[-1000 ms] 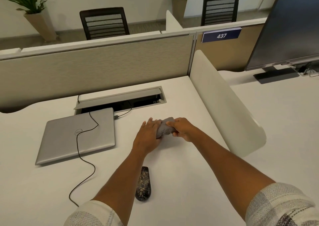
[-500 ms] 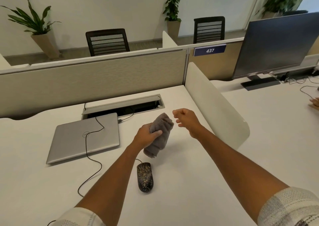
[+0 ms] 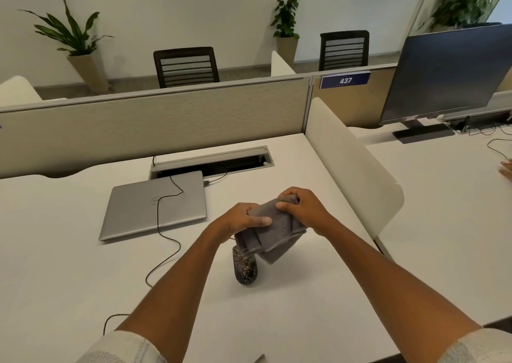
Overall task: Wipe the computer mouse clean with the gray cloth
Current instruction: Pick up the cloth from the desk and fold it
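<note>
- Half a second ago only the left hand [image 3: 240, 220] held the gray cloth [image 3: 273, 231]; the right hand [image 3: 302, 210] hung free beside it, fingers loosely curled. Now both hands grasp the cloth, lifted above the desk [image 3: 318, 301].
- Left hand: thumb laid across the cloth's near face, fingers curled behind it. Right hand: fingers and thumb pinch the cloth's upper right corner.
- Cloth is more spread out than before; folded layers hang below the hands, lowest corner drooping over the front of the computer mouse [image 3: 245, 270].
- Mouse lies on the desk directly under the cloth, dark with pale speckles; its far end is hidden by the cloth. Whether cloth touches mouse cannot be told.
- Mouse cable [image 3: 163, 254] runs left from under the left forearm, over the closed silver laptop [image 3: 155, 206], into the open cable tray [image 3: 213, 163].
- White divider panel [image 3: 352, 168] stands right of the hands; dark monitor [image 3: 448, 74] on the neighbouring desk beyond.
- Two black chairs and potted plants behind the partition.
- Another person's fingertips [image 3: 506, 168] at the far right edge.
</note>
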`<act>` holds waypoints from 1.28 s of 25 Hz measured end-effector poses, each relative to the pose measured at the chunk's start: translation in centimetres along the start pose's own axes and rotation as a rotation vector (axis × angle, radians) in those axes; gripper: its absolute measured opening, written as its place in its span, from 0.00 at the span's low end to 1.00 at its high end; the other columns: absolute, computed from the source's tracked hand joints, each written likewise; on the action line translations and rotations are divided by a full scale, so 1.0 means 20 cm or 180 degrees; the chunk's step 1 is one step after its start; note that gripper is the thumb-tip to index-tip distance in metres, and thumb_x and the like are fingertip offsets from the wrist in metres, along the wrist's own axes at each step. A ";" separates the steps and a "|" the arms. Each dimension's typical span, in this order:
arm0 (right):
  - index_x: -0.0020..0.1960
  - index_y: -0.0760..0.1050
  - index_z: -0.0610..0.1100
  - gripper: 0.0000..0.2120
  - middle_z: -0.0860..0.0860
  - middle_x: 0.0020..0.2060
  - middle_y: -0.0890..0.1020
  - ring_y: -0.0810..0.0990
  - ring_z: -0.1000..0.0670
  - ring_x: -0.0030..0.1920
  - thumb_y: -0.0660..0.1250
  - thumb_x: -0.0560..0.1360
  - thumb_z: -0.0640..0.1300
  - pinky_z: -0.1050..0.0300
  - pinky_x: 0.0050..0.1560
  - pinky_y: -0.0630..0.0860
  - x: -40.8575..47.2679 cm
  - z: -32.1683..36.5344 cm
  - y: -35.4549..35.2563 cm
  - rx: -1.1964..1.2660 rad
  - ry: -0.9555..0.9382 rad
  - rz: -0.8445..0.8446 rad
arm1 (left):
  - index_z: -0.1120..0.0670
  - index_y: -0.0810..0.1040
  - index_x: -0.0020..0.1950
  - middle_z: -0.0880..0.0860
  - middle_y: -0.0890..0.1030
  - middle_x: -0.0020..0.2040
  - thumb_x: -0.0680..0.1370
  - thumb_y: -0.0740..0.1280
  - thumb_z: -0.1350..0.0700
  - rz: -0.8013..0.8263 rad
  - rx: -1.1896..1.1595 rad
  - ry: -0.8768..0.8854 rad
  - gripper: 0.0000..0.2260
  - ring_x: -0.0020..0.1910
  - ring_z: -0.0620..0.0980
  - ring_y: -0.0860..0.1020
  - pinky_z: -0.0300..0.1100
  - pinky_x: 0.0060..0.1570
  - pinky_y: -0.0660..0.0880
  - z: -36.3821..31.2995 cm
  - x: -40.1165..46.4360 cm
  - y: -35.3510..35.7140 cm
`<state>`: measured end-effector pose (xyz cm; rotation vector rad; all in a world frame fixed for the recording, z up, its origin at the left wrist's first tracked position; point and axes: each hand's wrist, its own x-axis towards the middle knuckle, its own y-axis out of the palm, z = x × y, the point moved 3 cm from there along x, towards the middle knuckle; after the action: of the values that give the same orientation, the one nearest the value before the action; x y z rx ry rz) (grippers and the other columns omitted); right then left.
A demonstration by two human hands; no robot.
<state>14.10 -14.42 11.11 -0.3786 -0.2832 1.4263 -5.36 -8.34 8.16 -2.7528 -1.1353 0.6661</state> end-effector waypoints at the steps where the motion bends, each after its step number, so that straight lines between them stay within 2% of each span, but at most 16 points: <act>1: 0.50 0.81 0.45 0.09 0.48 0.47 0.84 0.82 0.47 0.50 0.74 0.73 0.47 0.50 0.51 0.81 -0.02 -0.01 0.00 0.0060 0.0076 -0.0056 | 0.55 0.82 0.55 0.56 0.84 0.52 0.67 0.79 0.46 -0.0033 -0.0103 0.0009 0.21 0.52 0.56 0.83 0.50 0.53 0.81 0.02 -0.02 -0.01; 3: 0.51 0.81 0.45 0.11 0.48 0.48 0.84 0.82 0.46 0.51 0.74 0.73 0.50 0.53 0.49 0.81 -0.06 -0.03 -0.02 0.0204 0.0285 0.0178 | 0.56 0.82 0.54 0.57 0.84 0.52 0.70 0.78 0.50 -0.0085 -0.0217 0.0092 0.17 0.52 0.56 0.82 0.51 0.54 0.80 0.04 -0.04 -0.02; 5: 0.53 0.81 0.47 0.14 0.49 0.51 0.84 0.81 0.47 0.53 0.70 0.75 0.56 0.55 0.47 0.79 -0.09 -0.03 -0.05 0.0255 0.0550 0.0721 | 0.55 0.82 0.51 0.55 0.84 0.49 0.72 0.77 0.54 -0.0081 -0.0084 0.0234 0.11 0.50 0.54 0.82 0.48 0.51 0.79 0.03 -0.05 -0.01; 7: 0.55 0.81 0.50 0.19 0.51 0.53 0.83 0.80 0.48 0.57 0.66 0.75 0.63 0.54 0.50 0.77 -0.10 -0.02 -0.08 0.0278 0.0697 0.1120 | 0.52 0.82 0.49 0.53 0.83 0.48 0.73 0.75 0.56 0.0001 0.0178 0.0369 0.07 0.48 0.50 0.81 0.44 0.49 0.79 0.00 -0.06 0.02; 9: 0.57 0.80 0.53 0.24 0.52 0.55 0.82 0.78 0.49 0.58 0.66 0.70 0.67 0.52 0.52 0.75 -0.11 0.00 -0.10 0.0249 0.0658 0.1265 | 0.50 0.82 0.50 0.51 0.83 0.48 0.73 0.75 0.57 0.0122 0.0417 0.0525 0.07 0.49 0.50 0.81 0.42 0.50 0.79 -0.05 -0.05 0.05; 11: 0.62 0.77 0.55 0.24 0.50 0.59 0.80 0.78 0.48 0.60 0.68 0.70 0.65 0.48 0.57 0.77 -0.11 0.01 -0.09 0.0181 0.0737 0.1533 | 0.52 0.82 0.52 0.51 0.83 0.48 0.74 0.74 0.60 0.0268 0.0613 0.0690 0.09 0.49 0.48 0.80 0.41 0.50 0.78 -0.11 -0.03 0.08; 13: 0.68 0.72 0.57 0.25 0.49 0.63 0.78 0.78 0.46 0.63 0.70 0.72 0.59 0.46 0.62 0.77 -0.12 0.03 -0.04 0.0108 0.0705 0.2029 | 0.54 0.82 0.53 0.51 0.83 0.47 0.74 0.74 0.61 0.0330 0.0666 0.0746 0.09 0.48 0.46 0.80 0.39 0.49 0.77 -0.15 -0.01 0.09; 15: 0.71 0.68 0.60 0.28 0.53 0.64 0.77 0.77 0.51 0.63 0.72 0.73 0.54 0.52 0.60 0.79 -0.15 0.04 -0.01 0.0043 0.0446 0.2220 | 0.56 0.82 0.54 0.51 0.83 0.47 0.74 0.73 0.62 0.0301 0.0679 0.0803 0.09 0.46 0.45 0.80 0.38 0.47 0.78 -0.17 0.00 0.09; 17: 0.73 0.63 0.61 0.34 0.57 0.65 0.75 0.76 0.54 0.63 0.74 0.71 0.51 0.57 0.56 0.80 -0.18 0.04 0.02 0.0071 0.0228 0.1805 | 0.60 0.81 0.55 0.54 0.82 0.49 0.74 0.73 0.64 0.0177 0.0469 0.0877 0.10 0.47 0.45 0.80 0.40 0.47 0.78 -0.15 0.03 0.07; 19: 0.76 0.59 0.56 0.39 0.54 0.68 0.72 0.75 0.52 0.65 0.74 0.70 0.51 0.56 0.57 0.79 -0.22 0.01 0.03 0.0077 0.0196 0.1131 | 0.61 0.81 0.57 0.57 0.80 0.54 0.73 0.73 0.65 -0.0110 0.0384 0.0985 0.13 0.52 0.48 0.78 0.42 0.54 0.76 -0.16 0.04 0.07; 22: 0.76 0.60 0.53 0.34 0.50 0.66 0.75 0.78 0.48 0.60 0.69 0.74 0.43 0.62 0.53 0.77 -0.22 0.00 0.07 -0.0570 -0.0048 0.0330 | 0.59 0.81 0.58 0.56 0.78 0.58 0.72 0.74 0.65 -0.0470 0.0356 0.1030 0.15 0.57 0.51 0.77 0.39 0.58 0.74 -0.14 0.05 0.07; 24: 0.77 0.60 0.53 0.31 0.48 0.60 0.80 0.81 0.47 0.52 0.65 0.76 0.43 0.58 0.49 0.78 -0.21 0.02 0.09 -0.1049 -0.0083 -0.0041 | 0.55 0.81 0.59 0.53 0.78 0.57 0.72 0.75 0.63 -0.0671 0.0396 0.1004 0.15 0.57 0.51 0.77 0.35 0.55 0.74 -0.13 0.06 0.08; 25: 0.77 0.59 0.54 0.30 0.48 0.59 0.82 0.81 0.46 0.50 0.64 0.77 0.44 0.54 0.49 0.79 -0.21 0.02 0.10 -0.1267 -0.0100 -0.0160 | 0.53 0.81 0.60 0.52 0.78 0.57 0.72 0.75 0.61 -0.0808 0.0488 0.1002 0.17 0.58 0.51 0.77 0.35 0.55 0.73 -0.12 0.06 0.09; 27: 0.77 0.60 0.55 0.28 0.48 0.59 0.81 0.81 0.45 0.53 0.61 0.78 0.48 0.51 0.52 0.79 -0.21 0.01 0.12 -0.1668 -0.0102 -0.0293 | 0.51 0.77 0.65 0.53 0.77 0.60 0.72 0.76 0.59 -0.1148 0.0708 0.0911 0.23 0.59 0.52 0.76 0.41 0.58 0.73 -0.08 0.04 0.10; 30: 0.76 0.59 0.58 0.28 0.50 0.58 0.80 0.80 0.47 0.54 0.60 0.77 0.54 0.55 0.48 0.74 -0.21 -0.03 0.14 -0.2061 -0.0067 -0.0345 | 0.52 0.71 0.71 0.54 0.74 0.63 0.74 0.74 0.55 -0.1675 0.0840 0.0659 0.27 0.59 0.52 0.74 0.46 0.58 0.74 0.05 -0.05 0.10; 32: 0.76 0.58 0.61 0.28 0.53 0.55 0.81 0.81 0.49 0.51 0.62 0.78 0.52 0.58 0.45 0.71 -0.21 -0.06 0.16 -0.2053 -0.0200 -0.0382 | 0.52 0.70 0.71 0.53 0.74 0.62 0.76 0.71 0.52 -0.1987 0.0896 0.0505 0.25 0.57 0.52 0.75 0.49 0.58 0.74 0.19 -0.16 0.12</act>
<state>11.08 -18.27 8.85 -0.8258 -0.8100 1.2042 -7.41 -12.56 5.31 -2.0110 -1.5990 0.4657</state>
